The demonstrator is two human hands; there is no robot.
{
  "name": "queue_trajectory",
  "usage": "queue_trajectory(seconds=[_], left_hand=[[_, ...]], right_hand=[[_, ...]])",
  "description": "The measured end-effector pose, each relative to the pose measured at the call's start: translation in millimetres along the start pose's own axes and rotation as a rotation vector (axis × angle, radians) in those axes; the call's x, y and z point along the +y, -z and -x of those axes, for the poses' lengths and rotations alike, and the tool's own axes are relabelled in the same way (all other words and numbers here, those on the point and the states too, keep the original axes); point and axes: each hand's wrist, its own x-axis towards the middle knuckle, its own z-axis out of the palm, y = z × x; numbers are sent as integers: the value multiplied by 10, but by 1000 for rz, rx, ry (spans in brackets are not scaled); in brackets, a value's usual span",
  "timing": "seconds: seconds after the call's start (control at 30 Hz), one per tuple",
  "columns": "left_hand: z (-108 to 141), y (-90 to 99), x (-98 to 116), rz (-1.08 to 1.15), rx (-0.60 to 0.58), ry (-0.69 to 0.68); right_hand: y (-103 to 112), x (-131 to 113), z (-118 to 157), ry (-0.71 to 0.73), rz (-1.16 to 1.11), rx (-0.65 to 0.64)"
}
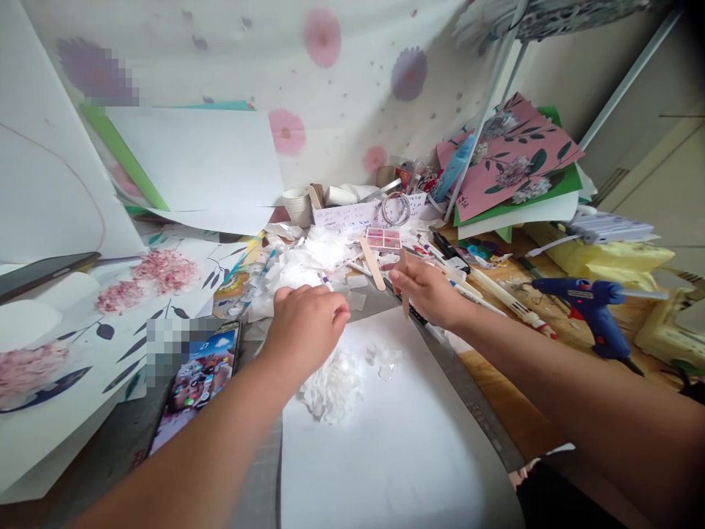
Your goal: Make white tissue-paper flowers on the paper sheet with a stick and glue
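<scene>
A sheet of white paper (396, 441) lies in front of me. On its left part sits a ruffled white tissue-paper flower (333, 393), with small pale, partly shiny bits (382, 358) beside it. My left hand (305, 323) is above the flower, fingers curled inward; what they hold, if anything, is hidden. My right hand (427, 290) pinches a wooden craft stick (406, 303), its lower end pointing down over the sheet's far edge. Another craft stick (372, 263) lies just left of that hand. Beyond my left hand is a heap of white tissue pieces (308, 257).
A lit phone (201, 375) lies left of the sheet. On the right are a blue glue gun (592, 301) and several pens (507, 297). A pink bead box (384, 239) and paper cups (297, 206) stand at the back. Flower-decorated paper (126, 316) covers the left side.
</scene>
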Motion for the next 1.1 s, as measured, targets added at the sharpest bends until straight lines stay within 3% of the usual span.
queue_trajectory(seconds=[0.17,0.33,0.5,0.63,0.83,0.97,1.1], left_hand=[[-23,54,-79,-10,32,67],[-22,36,-60,-9,24,71],[-16,1,-61,3,3,58],[-11,-14,-72,16,-10,39],[29,-52,-30,40,-72,-33],[77,-63,29,69,-139,-117],[93,-50,30,100,-133,-101]], right_hand=[[-137,-21,-188,95,284,-221],[-321,-53,-260,210,455,-342],[-415,-88,-283,193,560,-334],[-362,-83,-289,143,588,-323],[-249,-108,-264,-58,661,-266],[-343,-175,-233,-137,680,-282],[-400,-243,-251,-158,619,-327]])
